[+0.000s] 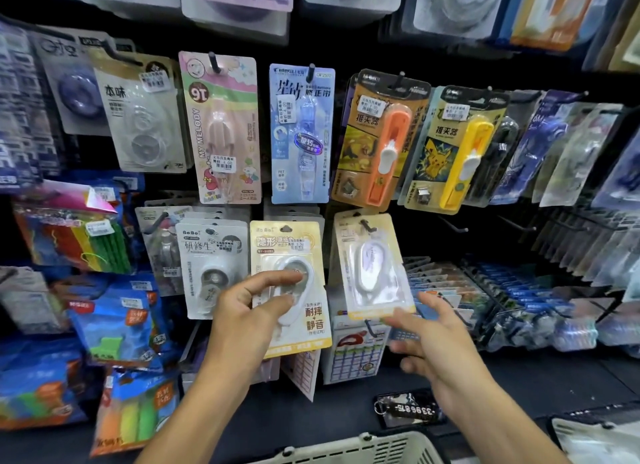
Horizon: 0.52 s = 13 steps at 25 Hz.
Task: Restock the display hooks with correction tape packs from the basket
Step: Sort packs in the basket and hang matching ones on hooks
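My left hand (254, 302) grips a yellow-carded correction tape pack (289, 252) by its blister, held upright in front of the lower row of hooks. To its right a pale yellow pack with a white and lilac tape (372, 266) hangs tilted on a black hook (367, 225). My right hand (420, 339) reaches under that pack's lower edge with fingers spread, holding nothing. A grey BoBo pack (211, 266) hangs just left of my left hand. The rim of the white basket (363, 446) shows at the bottom.
Above hang a pink My Melody pack (225, 128), a blue tape pack (301, 134), and orange (377, 141) and yellow (453, 152) clip dispenser packs. Bare hooks (453, 226) stick out to the right. Blue bags fill the left; a key tag (408, 410) lies on the shelf.
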Available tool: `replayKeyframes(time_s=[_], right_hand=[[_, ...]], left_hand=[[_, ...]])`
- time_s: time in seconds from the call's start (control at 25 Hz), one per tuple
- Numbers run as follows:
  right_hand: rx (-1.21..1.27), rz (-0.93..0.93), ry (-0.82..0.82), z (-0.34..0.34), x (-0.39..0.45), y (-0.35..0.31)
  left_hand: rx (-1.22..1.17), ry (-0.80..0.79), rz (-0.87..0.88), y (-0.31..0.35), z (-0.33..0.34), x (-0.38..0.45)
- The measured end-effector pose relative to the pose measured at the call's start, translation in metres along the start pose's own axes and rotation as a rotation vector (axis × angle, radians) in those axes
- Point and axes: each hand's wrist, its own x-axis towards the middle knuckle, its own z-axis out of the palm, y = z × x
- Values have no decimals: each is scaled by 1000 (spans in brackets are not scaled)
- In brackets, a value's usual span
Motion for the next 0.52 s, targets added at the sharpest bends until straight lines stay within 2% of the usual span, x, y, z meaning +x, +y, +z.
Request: replayKeyframes(time_s=[0.08, 0.16, 0.24, 0.32, 0.4, 0.52], right_hand=[[79, 39, -75, 4, 0, 3], [-48, -74, -171, 16, -5, 7], [-102, -185, -306, 33, -13, 13], [-71, -284, -265, 41, -12, 17], [-51, -362, -139, 37, -5, 12], [-118, -431, 51, 24, 4, -1]], left_hand=[[37, -30, 16, -3, 0, 2], [128, -97, 44, -8, 2, 4], [236, -237, 111, -11, 9, 2], [291, -344, 128, -12, 15, -2], [348, -248, 165, -17, 13, 2], [846, 22, 397, -14, -4, 13]])
